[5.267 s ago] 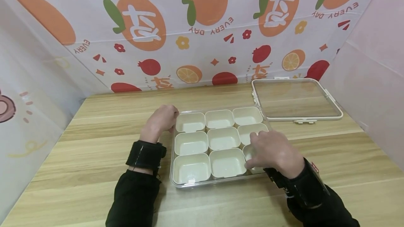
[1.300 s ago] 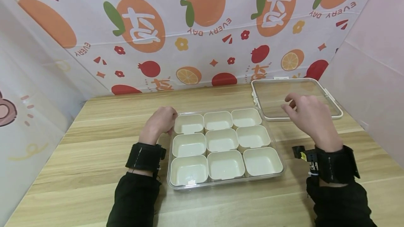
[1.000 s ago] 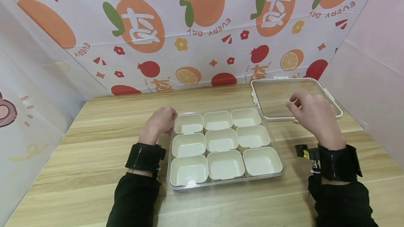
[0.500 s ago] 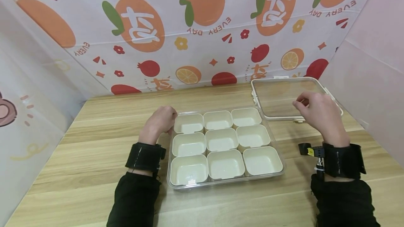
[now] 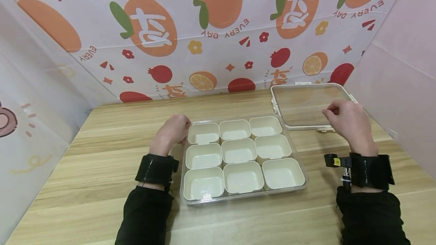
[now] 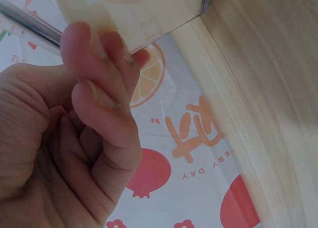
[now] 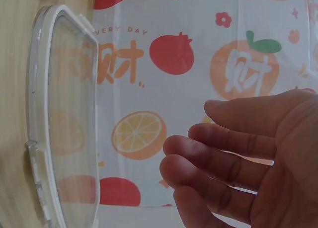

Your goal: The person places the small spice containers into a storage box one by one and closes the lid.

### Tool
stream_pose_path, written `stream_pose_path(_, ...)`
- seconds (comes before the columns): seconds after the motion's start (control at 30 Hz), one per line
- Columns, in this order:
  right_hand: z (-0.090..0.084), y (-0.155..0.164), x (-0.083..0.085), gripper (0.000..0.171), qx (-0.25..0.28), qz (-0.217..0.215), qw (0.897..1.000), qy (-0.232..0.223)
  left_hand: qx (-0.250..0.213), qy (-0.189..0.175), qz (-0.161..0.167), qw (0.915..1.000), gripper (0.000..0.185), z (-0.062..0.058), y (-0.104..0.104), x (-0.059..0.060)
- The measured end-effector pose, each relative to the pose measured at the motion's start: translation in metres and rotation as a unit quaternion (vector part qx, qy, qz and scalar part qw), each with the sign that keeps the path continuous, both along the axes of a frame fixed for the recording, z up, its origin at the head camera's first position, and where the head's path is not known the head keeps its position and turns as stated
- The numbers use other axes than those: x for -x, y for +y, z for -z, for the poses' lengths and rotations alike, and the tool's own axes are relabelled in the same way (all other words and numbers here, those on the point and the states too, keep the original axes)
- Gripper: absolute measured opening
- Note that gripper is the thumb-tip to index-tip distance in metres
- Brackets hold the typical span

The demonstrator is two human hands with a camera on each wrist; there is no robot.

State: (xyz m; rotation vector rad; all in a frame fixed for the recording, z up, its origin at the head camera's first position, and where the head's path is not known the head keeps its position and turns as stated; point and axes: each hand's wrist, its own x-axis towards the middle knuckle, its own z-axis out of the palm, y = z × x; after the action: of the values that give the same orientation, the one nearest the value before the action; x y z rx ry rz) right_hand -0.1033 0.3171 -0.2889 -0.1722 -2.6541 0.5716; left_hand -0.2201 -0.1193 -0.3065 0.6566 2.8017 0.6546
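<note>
A clear plastic storage box (image 5: 245, 196) lies on the table, holding several cream cups set in rows, among them a front right cup (image 5: 283, 175). No contents show in the cups. At the box's back left corner, my left hand (image 5: 171, 131) holds the side with curled fingers; in the left wrist view its fingertips lie against the clear wall. My right hand (image 5: 351, 122) hovers near the front right of the clear lid (image 5: 303, 109), fingers loosely bent. The right wrist view shows nothing in that hand (image 7: 238, 158), and the lid stands apart from it.
The lid, framed in white with side clips, lies on the wooden table (image 5: 102, 162) behind and right of the box. A fruit-print cloth (image 5: 218, 56) hangs along the back edge. Pale sheets close off both sides.
My right hand has left the front right cup and moved up and right to the lid, drifting further right over the last second. My left hand stays at the box's corner.
</note>
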Motion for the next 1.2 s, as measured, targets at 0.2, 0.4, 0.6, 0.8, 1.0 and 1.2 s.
stream_pose_path(0.2,0.005,0.007,0.0,0.023,0.008,0.023,1.0,-0.007,0.001,0.0,-0.003,1.0,0.033,0.001,0.0,0.0)
stream_pose_path(0.4,0.012,0.012,0.002,0.027,0.025,0.057,0.998,-0.03,0.002,-0.001,-0.004,1.0,0.035,0.001,0.001,0.0)
stream_pose_path(0.6,0.019,0.019,0.004,0.034,0.042,0.102,0.993,-0.042,0.002,-0.001,-0.003,1.0,0.035,0.001,0.001,-0.001)
stream_pose_path(0.8,0.028,0.028,0.006,0.033,0.048,0.115,0.992,-0.033,-0.002,-0.001,0.0,1.0,0.035,-0.001,0.001,0.0)
stream_pose_path(1.0,0.04,0.038,0.006,0.044,0.104,0.135,0.983,-0.067,0.001,-0.003,-0.003,1.0,0.033,-0.001,0.001,0.0)
stream_pose_path(1.2,0.054,0.048,0.004,0.05,0.114,0.148,0.972,-0.141,0.002,-0.005,-0.006,1.0,0.032,0.001,0.001,0.001)
